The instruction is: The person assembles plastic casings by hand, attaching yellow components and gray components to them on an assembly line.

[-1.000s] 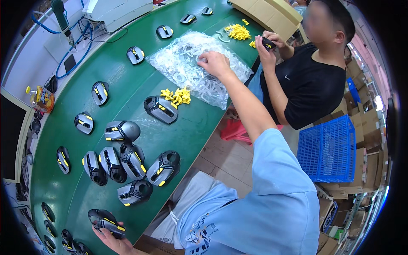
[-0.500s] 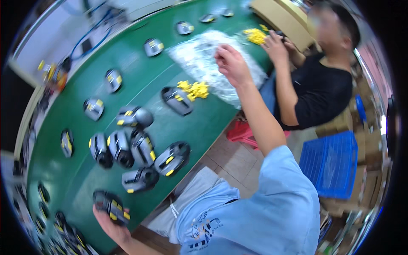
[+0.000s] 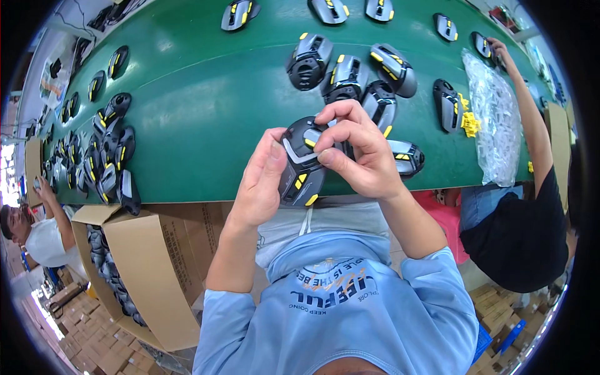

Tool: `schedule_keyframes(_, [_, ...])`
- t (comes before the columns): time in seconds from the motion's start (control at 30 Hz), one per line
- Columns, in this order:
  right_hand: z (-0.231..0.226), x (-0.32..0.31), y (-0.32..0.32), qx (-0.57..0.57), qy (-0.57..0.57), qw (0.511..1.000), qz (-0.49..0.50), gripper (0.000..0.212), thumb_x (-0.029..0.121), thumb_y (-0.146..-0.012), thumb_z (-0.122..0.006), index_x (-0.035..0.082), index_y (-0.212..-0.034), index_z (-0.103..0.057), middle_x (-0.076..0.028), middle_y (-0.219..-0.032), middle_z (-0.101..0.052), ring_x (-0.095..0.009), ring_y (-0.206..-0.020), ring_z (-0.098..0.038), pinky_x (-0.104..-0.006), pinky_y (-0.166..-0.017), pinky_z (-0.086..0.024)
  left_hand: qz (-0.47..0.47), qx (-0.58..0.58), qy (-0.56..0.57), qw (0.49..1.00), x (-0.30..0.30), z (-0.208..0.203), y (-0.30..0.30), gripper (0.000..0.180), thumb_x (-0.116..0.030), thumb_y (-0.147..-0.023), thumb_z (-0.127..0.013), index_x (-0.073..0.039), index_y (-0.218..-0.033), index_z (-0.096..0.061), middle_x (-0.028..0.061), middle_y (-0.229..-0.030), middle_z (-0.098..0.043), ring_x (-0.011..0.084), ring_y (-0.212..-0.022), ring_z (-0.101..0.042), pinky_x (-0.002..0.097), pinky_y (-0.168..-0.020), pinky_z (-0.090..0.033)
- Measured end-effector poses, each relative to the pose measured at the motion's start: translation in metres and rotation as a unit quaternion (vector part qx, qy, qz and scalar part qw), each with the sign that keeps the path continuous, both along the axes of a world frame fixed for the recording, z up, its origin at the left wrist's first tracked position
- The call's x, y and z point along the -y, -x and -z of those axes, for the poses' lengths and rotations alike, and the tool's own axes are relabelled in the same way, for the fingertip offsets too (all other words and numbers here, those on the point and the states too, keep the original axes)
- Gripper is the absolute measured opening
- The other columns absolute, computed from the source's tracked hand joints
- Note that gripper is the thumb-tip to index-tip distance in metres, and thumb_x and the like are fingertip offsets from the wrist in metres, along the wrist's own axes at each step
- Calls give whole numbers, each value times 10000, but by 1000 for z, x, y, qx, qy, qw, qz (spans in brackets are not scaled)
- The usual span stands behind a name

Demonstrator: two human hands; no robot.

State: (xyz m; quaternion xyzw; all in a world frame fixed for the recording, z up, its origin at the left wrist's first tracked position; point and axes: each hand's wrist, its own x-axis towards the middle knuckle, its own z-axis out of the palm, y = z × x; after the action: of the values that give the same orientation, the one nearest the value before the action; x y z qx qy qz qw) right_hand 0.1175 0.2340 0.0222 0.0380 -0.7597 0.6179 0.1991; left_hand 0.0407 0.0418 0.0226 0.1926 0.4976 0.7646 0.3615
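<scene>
Above the table's near edge I hold a black-and-grey, rounded plastic shell (image 3: 304,178) with yellow inserts, shaped like a computer mouse. My left hand (image 3: 259,184) grips its left side, thumb on top. My right hand (image 3: 367,159) is bent over its far right part, thumb and index finger pinched at a grey and yellow section; any small piece between them is hidden. Just beyond my hands similar shells stand close together, among them a grey one (image 3: 310,59) and one with a rounded end (image 3: 395,69). Another shell (image 3: 447,106) lies beside small yellow parts (image 3: 470,124).
A clear plastic bag (image 3: 494,119) of parts lies on the green table (image 3: 206,125) at right, by a co-worker's arm (image 3: 531,119). Many shells (image 3: 109,147) are heaped at left. Below them stands an open cardboard box (image 3: 147,269) with shells inside. Another person (image 3: 47,237) sits far left.
My right hand has come back from over the plastic bag to the shell. My left hand has brought the shell in front of me. The view has swung left.
</scene>
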Motion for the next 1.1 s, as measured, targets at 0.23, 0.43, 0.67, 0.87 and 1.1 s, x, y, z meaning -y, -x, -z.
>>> schedule_keyframes(0.23, [9,2,-8,-13,-46,999,-8,131,170,-874,-780,83,-966,-742,-127,-1208,-584,-253,-1073,-535,-366,-899,-460,-8,-19,27,999,2,5,0,321,-306,-1126,-449,-40,-1297,-503,4,-1132,-607,41,-1021,-550,224,-896,-473])
schedule_keyframes(0.43, [12,-5,-14,18,-45,999,10,126,155,-861,-788,84,-953,-741,-135,-1224,-572,-275,-1110,-545,-367,-896,-472,-25,-18,62,998,-2,7,-2,273,-253,-1097,-533,-31,-1256,-510,17,-1101,-628,45,-967,-580,219,-849,-496])
schedule_keyframes(0.67, [13,14,-14,61,182,981,-18,525,138,-928,-747,7,-1372,-500,-102,-1212,-615,-143,-1070,-604,-321,-960,-505,-52,-61,45,996,-11,-3,-7,264,-202,-1064,-564,-20,-1248,-515,46,-1101,-642,64,-972,-595,236,-861,-498])
schedule_keyframes(0.87, [8,23,-19,94,354,924,-107,447,90,-975,-706,-10,-1362,-506,-75,-1234,-615,-152,-1182,-619,-307,-989,-529,-100,-130,49,985,1,-7,-12,244,-125,-991,-604,-1,-1192,-541,50,-998,-647,30,-825,-569,210,-705,-475])
schedule_keyframes(1.1, [17,35,-23,121,359,911,-161,393,54,-973,-687,7,-1329,-529,-56,-1190,-613,-138,-1152,-617,-303,-989,-523,-136,-255,121,950,26,5,-19,240,-119,-940,-646,-3,-1140,-582,29,-861,-629,66,-740,-554,261,-656,-474])
